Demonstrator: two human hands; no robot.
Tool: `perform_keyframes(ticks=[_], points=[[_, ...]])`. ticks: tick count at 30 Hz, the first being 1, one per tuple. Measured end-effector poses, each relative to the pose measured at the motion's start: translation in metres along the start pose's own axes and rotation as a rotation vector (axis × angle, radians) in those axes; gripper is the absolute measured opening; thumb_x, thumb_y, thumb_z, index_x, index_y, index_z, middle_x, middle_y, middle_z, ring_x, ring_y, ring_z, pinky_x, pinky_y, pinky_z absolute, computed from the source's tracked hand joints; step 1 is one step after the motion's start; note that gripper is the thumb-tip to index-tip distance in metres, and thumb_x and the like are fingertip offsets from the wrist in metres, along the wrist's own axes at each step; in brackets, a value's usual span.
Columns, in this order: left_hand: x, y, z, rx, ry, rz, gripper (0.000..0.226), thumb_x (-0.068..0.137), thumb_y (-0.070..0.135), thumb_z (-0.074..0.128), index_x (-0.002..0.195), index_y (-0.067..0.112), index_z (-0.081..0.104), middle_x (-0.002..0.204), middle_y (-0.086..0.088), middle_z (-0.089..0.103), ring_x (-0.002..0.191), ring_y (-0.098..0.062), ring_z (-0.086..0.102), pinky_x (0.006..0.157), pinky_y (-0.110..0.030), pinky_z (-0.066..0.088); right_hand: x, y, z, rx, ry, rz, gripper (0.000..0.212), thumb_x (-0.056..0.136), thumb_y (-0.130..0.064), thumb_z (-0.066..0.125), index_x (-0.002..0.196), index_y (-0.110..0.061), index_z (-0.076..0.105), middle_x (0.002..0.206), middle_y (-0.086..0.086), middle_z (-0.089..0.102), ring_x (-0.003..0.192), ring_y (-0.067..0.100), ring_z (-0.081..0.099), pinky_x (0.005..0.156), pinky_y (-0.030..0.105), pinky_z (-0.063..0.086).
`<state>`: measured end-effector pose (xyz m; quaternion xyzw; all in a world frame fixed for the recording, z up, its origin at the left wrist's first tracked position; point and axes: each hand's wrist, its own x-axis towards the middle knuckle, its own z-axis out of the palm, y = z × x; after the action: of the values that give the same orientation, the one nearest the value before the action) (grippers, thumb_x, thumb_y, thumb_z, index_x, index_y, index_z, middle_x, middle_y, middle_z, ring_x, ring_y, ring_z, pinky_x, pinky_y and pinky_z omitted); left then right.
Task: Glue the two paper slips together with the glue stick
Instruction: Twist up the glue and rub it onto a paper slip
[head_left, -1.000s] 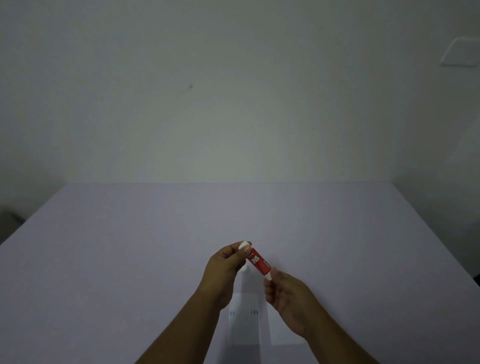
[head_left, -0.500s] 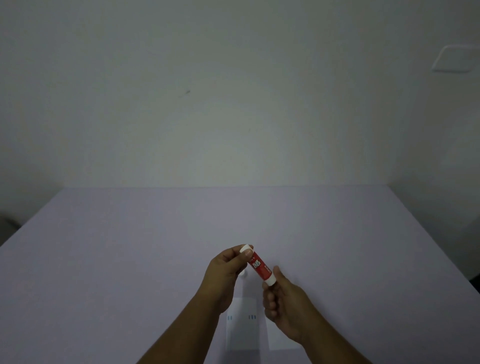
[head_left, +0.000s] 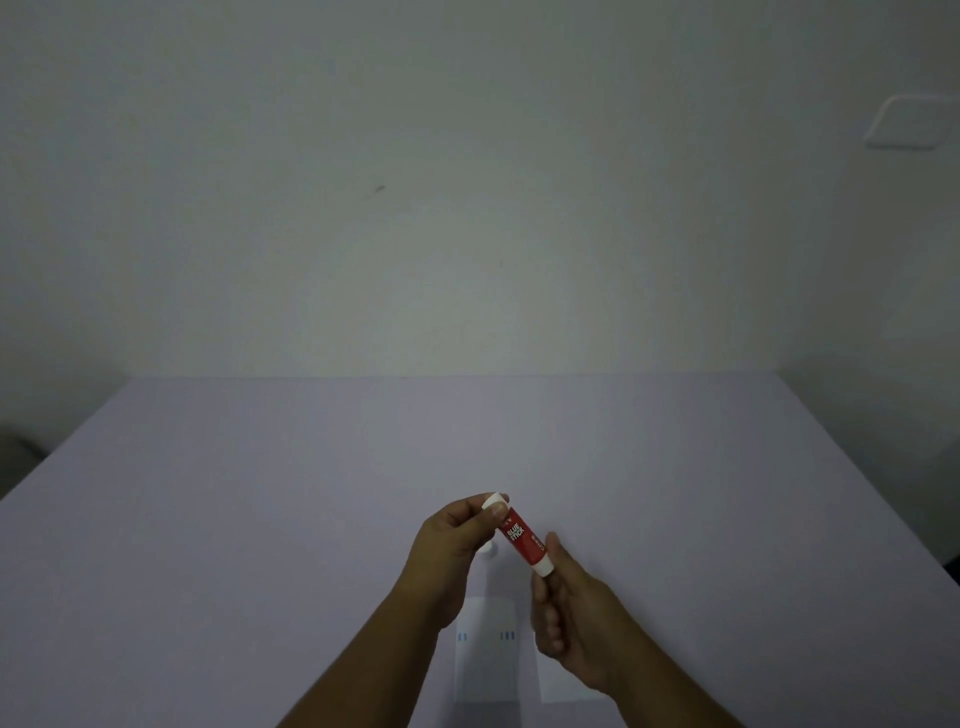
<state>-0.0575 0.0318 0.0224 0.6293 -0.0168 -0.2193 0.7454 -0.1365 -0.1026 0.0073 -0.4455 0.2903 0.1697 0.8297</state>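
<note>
A red glue stick (head_left: 523, 538) with white ends hangs tilted above the table, held between both hands. My left hand (head_left: 452, 535) pinches its upper white cap end. My right hand (head_left: 569, 618) grips its lower white end with thumb and fingers. Below the hands two white paper slips lie side by side on the table: one slip (head_left: 485, 657) with small blue marks shows between my forearms, the other slip (head_left: 553, 683) is mostly hidden under my right hand.
The pale lilac table (head_left: 260, 519) stretches to a plain white wall. A small white object (head_left: 488, 550) lies on the table just behind my left hand. A wall plate (head_left: 906, 122) sits at the upper right.
Both hands and the glue stick stay nearly in place. The view has shifted slightly, and the stick's lower end has sunk a little toward my right hand.
</note>
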Motion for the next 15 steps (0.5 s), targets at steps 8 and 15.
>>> perform_keyframes(ticks=[8,15], points=[[-0.0027,-0.004,-0.0004,-0.02,0.01,-0.009,0.032,0.077,0.031,0.068,0.102,0.013,0.071,0.096,-0.004,0.074,0.101,-0.019,0.065,0.08,-0.021,0.049,-0.001,0.0015,-0.0022,0.106,0.015,-0.145,0.036,0.08,-0.031,0.06,0.096,0.002,0.062,0.062,0.01,0.056,0.055,0.017,0.05,0.052,0.026,0.046],[-0.0039,-0.0041,-0.0018,-0.02,0.015,-0.011,0.043,0.069,0.036,0.07,0.104,0.011,0.072,0.102,-0.006,0.074,0.104,-0.02,0.064,0.082,-0.022,0.048,-0.0016,0.0004,0.004,0.007,0.072,-0.009,0.057,0.085,-0.058,0.045,0.066,-0.006,0.062,0.053,0.006,0.048,0.046,0.016,0.041,0.046,0.025,0.036]])
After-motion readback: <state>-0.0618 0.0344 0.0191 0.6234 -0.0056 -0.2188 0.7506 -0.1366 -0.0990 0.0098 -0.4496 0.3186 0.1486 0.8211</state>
